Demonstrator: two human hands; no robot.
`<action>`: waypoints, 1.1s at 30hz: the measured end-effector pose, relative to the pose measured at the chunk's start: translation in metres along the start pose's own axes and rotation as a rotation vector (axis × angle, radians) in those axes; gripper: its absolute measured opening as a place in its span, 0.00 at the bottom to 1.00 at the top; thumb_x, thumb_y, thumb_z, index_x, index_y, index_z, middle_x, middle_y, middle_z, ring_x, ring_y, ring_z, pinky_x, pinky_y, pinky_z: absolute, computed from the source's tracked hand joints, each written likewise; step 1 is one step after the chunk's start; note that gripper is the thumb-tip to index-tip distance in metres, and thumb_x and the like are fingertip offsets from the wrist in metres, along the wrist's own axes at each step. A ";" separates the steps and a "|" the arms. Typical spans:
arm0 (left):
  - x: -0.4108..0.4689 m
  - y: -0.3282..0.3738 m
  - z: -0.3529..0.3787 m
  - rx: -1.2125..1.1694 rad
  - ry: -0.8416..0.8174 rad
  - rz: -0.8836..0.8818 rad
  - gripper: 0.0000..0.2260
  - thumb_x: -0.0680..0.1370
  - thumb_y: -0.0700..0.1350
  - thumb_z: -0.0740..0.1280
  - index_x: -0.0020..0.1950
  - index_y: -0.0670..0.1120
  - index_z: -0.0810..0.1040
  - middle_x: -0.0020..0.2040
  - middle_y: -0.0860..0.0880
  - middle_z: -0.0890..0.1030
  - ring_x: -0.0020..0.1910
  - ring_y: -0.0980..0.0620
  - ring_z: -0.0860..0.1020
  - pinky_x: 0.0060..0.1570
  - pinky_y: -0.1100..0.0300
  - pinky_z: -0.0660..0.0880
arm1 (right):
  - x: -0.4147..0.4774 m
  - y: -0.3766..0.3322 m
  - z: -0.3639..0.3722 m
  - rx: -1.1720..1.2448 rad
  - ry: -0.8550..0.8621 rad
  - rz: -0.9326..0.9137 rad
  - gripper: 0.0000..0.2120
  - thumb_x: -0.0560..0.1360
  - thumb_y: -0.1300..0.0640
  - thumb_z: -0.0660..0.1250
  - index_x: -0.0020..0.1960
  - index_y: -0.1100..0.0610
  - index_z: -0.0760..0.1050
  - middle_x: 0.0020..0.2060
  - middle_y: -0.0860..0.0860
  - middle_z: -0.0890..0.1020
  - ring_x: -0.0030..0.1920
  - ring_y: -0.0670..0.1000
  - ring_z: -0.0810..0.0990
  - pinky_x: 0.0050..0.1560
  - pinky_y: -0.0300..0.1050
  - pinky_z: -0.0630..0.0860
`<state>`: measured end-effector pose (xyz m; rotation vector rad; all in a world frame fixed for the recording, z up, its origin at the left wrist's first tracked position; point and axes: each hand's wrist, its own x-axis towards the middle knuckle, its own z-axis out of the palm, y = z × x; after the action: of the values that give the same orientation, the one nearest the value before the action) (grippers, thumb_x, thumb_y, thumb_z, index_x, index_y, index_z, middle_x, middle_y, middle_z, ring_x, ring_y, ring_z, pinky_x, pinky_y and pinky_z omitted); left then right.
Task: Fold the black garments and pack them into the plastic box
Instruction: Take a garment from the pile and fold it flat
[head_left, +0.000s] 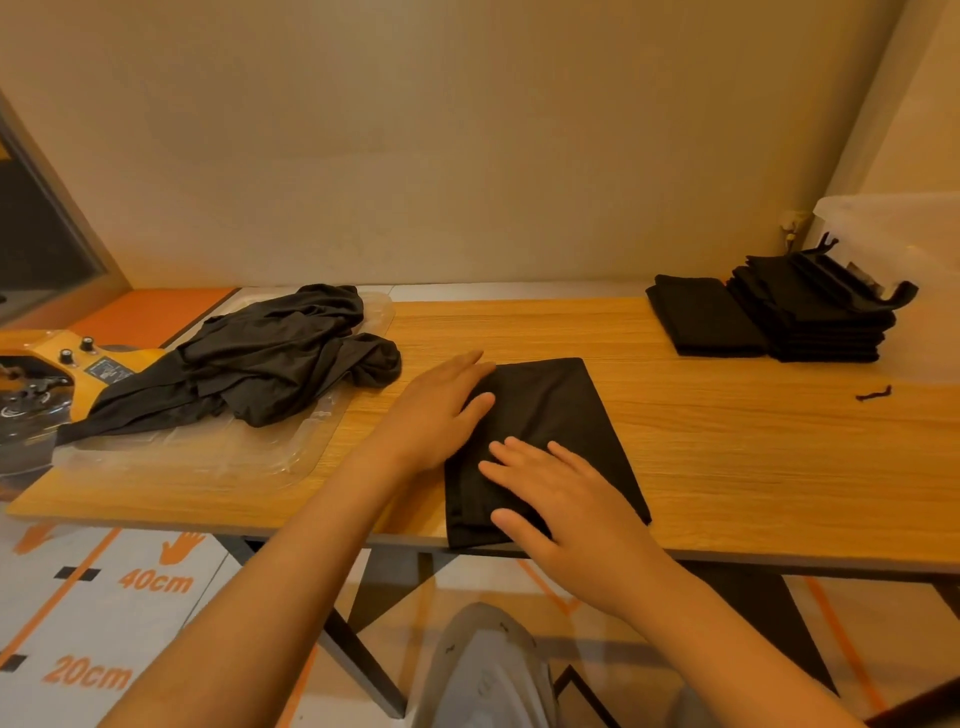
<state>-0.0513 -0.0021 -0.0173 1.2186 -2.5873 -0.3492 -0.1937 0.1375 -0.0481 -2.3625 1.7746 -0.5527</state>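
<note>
Both flat palms, left hand (434, 410) and right hand (561, 499), press the folded garment (550, 415).

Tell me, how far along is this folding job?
Two folded stacks already sit beside the plastic box. Both hands, left hand and right hand, press flat the garment being folded. An unfolded heap waits; nothing visibly packed yet.

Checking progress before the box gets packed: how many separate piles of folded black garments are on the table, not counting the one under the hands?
2, both at the table's far right: a low pile and, touching its right side, a taller stack. How many garments each holds is unclear.
</note>
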 end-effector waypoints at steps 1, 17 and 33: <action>0.012 -0.006 0.004 0.045 -0.058 0.000 0.22 0.83 0.53 0.54 0.77 0.53 0.58 0.79 0.52 0.54 0.77 0.53 0.53 0.73 0.57 0.51 | -0.001 0.002 0.000 -0.031 0.035 0.038 0.31 0.77 0.37 0.41 0.76 0.45 0.58 0.76 0.42 0.57 0.75 0.38 0.47 0.73 0.38 0.39; -0.010 0.006 0.004 0.054 0.022 -0.017 0.27 0.83 0.55 0.50 0.79 0.52 0.44 0.79 0.54 0.44 0.77 0.57 0.42 0.75 0.57 0.41 | 0.008 0.011 -0.033 -0.051 0.108 0.302 0.25 0.82 0.42 0.45 0.77 0.48 0.56 0.76 0.44 0.58 0.76 0.43 0.50 0.74 0.41 0.41; -0.079 0.031 0.040 0.074 -0.023 0.030 0.38 0.74 0.70 0.40 0.79 0.51 0.43 0.79 0.55 0.42 0.75 0.62 0.37 0.72 0.65 0.35 | 0.057 0.059 -0.015 -0.181 -0.043 0.402 0.27 0.83 0.46 0.47 0.79 0.53 0.46 0.78 0.49 0.48 0.77 0.48 0.42 0.76 0.50 0.42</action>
<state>-0.0384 0.0828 -0.0551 1.2056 -2.6570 -0.2647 -0.2386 0.0674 -0.0414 -2.0092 2.2788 -0.2934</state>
